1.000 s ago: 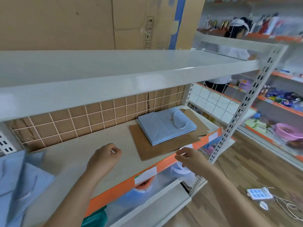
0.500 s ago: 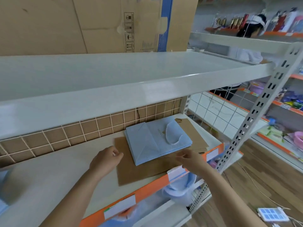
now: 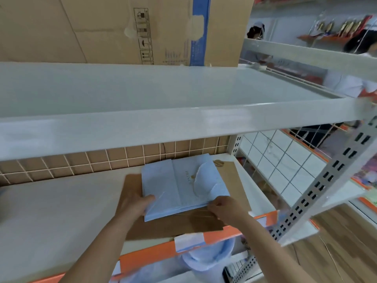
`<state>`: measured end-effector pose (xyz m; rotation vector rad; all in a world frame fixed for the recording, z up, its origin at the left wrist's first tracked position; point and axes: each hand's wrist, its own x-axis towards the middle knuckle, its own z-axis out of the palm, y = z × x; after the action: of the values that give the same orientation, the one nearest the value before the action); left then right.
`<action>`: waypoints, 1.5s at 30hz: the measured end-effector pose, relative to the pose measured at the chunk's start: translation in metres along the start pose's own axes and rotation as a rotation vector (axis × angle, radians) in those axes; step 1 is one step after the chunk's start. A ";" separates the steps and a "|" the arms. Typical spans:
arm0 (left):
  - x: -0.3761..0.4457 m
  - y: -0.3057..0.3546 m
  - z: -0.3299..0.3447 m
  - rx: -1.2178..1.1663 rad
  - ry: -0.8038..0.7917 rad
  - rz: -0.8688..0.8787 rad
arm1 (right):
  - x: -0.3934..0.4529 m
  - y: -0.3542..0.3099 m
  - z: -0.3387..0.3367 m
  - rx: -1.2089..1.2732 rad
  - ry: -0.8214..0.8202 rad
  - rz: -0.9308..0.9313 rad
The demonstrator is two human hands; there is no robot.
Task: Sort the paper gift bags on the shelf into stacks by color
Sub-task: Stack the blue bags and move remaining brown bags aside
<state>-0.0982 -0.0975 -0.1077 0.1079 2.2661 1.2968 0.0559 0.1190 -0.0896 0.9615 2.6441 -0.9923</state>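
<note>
Blue bags: a pile of flat blue gift bags (image 3: pixel 183 186) lies on the shelf (image 3: pixel 61 205), near its right end. The pile sits on top of the brown bags.
Brown bags: flat brown gift bags (image 3: pixel 232 180) lie under the blue pile and stick out on the left, the right and the front. The two colors are mixed in one heap, so they likely need to come apart.
Left hand: the left hand (image 3: pixel 132 203) is at the left front corner of the blue pile. The thumb lies on top of the paper. The other fingers are hidden below, so it looks like a pinch on the pile's edge.
Right hand: the right hand (image 3: pixel 224 207) is at the right front edge of the blue pile. Its fingers are curled in close together, with the tips on the edge of the paper. It looks like a pinch too.
Why both hands: one hand on each side probably keeps the loose bags together if the pile gets lifted.
Shelf front: an orange strip (image 3: pixel 155 252) runs along the front edge, just below the hands.
</note>
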 end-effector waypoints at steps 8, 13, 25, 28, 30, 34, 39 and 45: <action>0.003 0.000 0.028 -0.153 0.025 -0.081 | 0.012 0.013 0.000 0.058 -0.004 -0.049; 0.000 0.001 0.037 -0.157 0.010 -0.123 | 0.025 0.017 -0.004 0.278 0.014 0.081; -0.025 0.016 0.043 -0.420 -0.191 -0.183 | 0.028 -0.001 0.009 1.129 0.164 0.132; -0.014 0.012 0.032 -0.691 -0.051 -0.188 | 0.030 0.005 0.001 1.136 0.128 0.102; -0.006 0.010 0.026 -0.829 -0.002 -0.215 | 0.033 0.016 -0.006 1.127 0.077 0.130; -0.001 0.005 0.019 -0.804 -0.067 -0.263 | 0.030 0.041 -0.022 1.125 -0.108 0.060; -0.006 0.001 0.018 -0.462 -0.183 -0.141 | 0.029 0.041 -0.017 0.758 -0.099 0.074; -0.016 -0.004 0.010 -0.485 -0.071 -0.048 | 0.031 0.023 0.002 0.826 0.112 0.063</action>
<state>-0.0791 -0.0969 -0.1083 -0.0721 1.8246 1.7427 0.0458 0.1472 -0.1140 1.2386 2.2379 -2.1334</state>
